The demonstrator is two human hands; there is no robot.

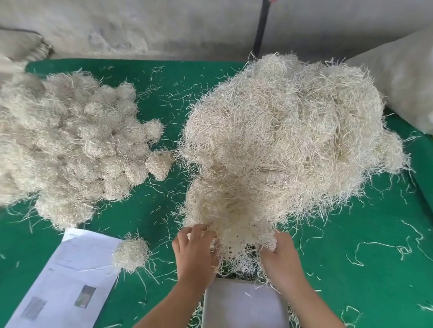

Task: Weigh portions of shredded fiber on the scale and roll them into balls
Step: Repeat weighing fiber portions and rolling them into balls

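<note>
Nearest to us, the metal scale [247, 312] sat at the bottom edge on the green table [380, 290], its steel platform bare but for a stray strand. Just above it, both hands worked the near edge of the big loose pile of shredded fiber [288, 143]: our left hand [195, 252] had its fingers curled, pinching into the strands, and our right hand [283, 258] gripped the tuft from the other side. To the left of the hands lay a single rolled ball [131, 254], touching the corner of a printed paper sheet [74, 282]. Farther back on the left, a heap of finished balls [66, 140] stood apart from the loose pile. Beyond rose a grey wall [144, 15] and, at right, a white sack [421, 83]
</note>
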